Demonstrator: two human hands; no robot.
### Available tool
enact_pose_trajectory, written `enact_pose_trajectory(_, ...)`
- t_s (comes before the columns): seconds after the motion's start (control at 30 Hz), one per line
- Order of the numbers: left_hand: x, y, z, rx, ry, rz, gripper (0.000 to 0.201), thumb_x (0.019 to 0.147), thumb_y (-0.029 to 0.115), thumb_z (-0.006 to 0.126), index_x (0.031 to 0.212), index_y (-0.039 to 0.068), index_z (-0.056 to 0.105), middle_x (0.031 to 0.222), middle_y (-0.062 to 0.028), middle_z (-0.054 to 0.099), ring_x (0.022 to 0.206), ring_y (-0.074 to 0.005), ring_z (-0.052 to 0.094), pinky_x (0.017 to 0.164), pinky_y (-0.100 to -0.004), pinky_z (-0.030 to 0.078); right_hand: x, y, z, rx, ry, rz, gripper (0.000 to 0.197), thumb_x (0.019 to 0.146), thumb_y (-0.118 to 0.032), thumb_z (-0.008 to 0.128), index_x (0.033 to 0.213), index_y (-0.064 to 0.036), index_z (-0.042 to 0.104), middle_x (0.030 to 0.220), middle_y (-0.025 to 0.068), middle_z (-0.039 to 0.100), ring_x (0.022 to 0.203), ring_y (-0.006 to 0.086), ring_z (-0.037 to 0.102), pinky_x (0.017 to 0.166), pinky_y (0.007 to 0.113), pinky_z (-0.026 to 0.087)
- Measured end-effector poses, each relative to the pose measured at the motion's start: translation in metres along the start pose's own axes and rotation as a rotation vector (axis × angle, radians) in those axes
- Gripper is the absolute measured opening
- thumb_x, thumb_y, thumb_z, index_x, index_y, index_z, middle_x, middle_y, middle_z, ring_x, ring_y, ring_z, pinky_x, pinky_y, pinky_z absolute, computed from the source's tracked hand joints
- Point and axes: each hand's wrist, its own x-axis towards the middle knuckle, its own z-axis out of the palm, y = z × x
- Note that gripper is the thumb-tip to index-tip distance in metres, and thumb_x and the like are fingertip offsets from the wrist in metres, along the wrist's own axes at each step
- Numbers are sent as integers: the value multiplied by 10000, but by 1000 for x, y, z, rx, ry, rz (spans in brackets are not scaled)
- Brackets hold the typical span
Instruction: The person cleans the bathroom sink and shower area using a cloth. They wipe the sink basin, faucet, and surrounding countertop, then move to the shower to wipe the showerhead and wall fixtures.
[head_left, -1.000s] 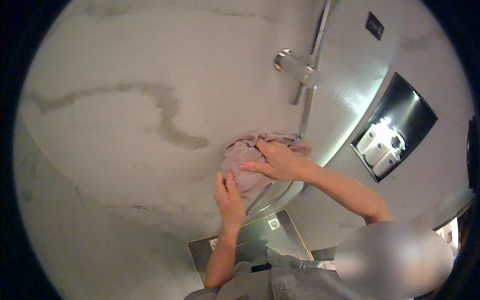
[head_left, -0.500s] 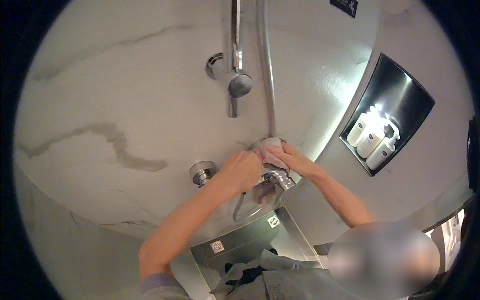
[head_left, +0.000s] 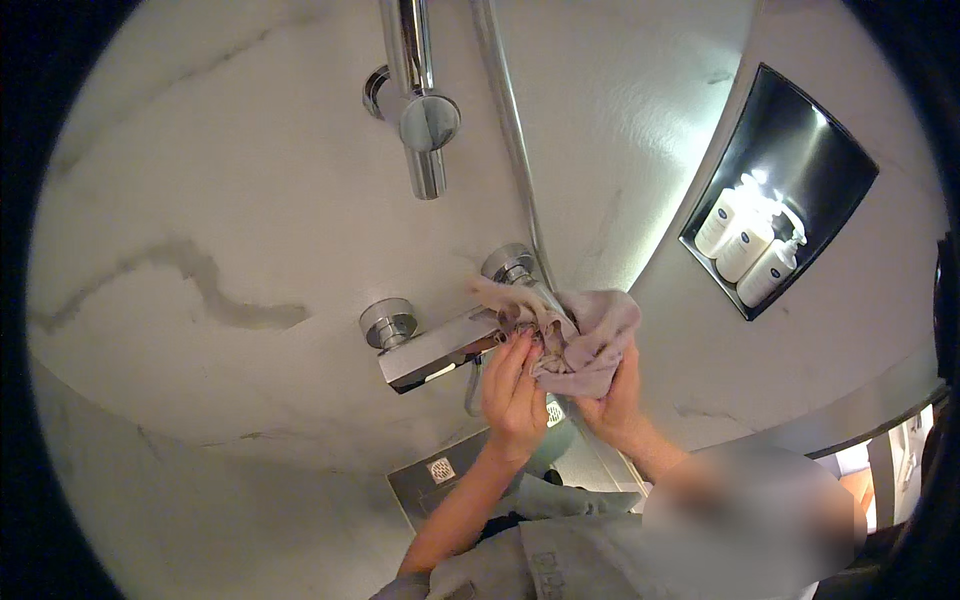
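Observation:
A crumpled pinkish-grey cloth [head_left: 597, 335] is bunched around the right end of a chrome shower mixer [head_left: 437, 352] on the wall. My left hand [head_left: 516, 395] is closed, its fingertips pinching the cloth's lower left folds just under the mixer body. On the other side, my right hand [head_left: 612, 405] grips the cloth from the right and below, its fingers partly hidden behind the fabric. The mixer's right end is covered by the cloth. Its left end and both round wall mounts show.
Above, a chrome shower rail [head_left: 408, 55] with a round holder and a grey hose [head_left: 515, 130] run down the marbled wall. At right, a black recessed niche [head_left: 800, 150] holds white pump bottles [head_left: 745, 248]. A floor drain [head_left: 440, 470] lies below.
Both hands have moved down and to the right with the cloth, from the right wall mount to the mixer's right end. The cloth is now spread wider, and the left part of the mixer is uncovered.

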Motion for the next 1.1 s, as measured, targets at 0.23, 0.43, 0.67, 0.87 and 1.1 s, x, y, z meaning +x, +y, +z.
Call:
enact_pose_trajectory(0.23, -67, -24, 34, -252, 72, -231, 280, 872, 14, 453, 1092, -110, 574, 1220, -239, 563, 1113, -402, 523, 936, -442, 427, -68, 156, -10, -330, 67, -6, 679, 823, -174, 725, 1338, -6, 315, 1267, 151, 473, 1149, 227, 488, 957, 372, 417)
enact_pose_trajectory(0.43, -128, -57, -23, -410, -725, -681, 266, 878, 248, 645, 725, 31, 644, 634, -139, 595, 633, -305, 591, 608, -415, 470, -125, 94, -23, -333, -136, 352, 591, 835, -225, 690, 1307, -6, 411, 1116, 147, 563, 1054, 225, 549, 933, 392, 447)
enact_pose_trajectory(0.67, -25, -4, -131, -1278, -529, -159, 676, 913, 326, 654, 1463, 59, 367, 1457, -166, 408, 1305, -354, 437, 1042, -514, 387, -36, -37, 7, 170, 372, -110, 812, 755, -259, 718, 1424, -22, 323, 1272, 88, 521, 1185, 203, 495, 1004, 364, 407)
enact_pose_trajectory(0.87, -37, -40, -151, -1002, -345, -569, 159, 954, 75, 584, 1062, -16, 655, 949, -78, 684, 869, -132, 631, 772, -292, 522, 166, -176, 64, 88, 455, -792, 706, 827, -241, 688, 1403, -19, 346, 1306, 106, 519, 1202, 224, 497, 1009, 384, 413)
enact_pose_trajectory(1.1, -6, -36, -178, -1027, -220, -678, 162, 966, 122, 574, 1042, 6, 658, 926, -74, 690, 832, -140, 634, 750, -285, 508, 314, -240, 117, -52, 411, -1058, 589, 861, -222, 658, 1351, -12, 408, 1265, 108, 544, 1183, 221, 510, 991, 382, 425)
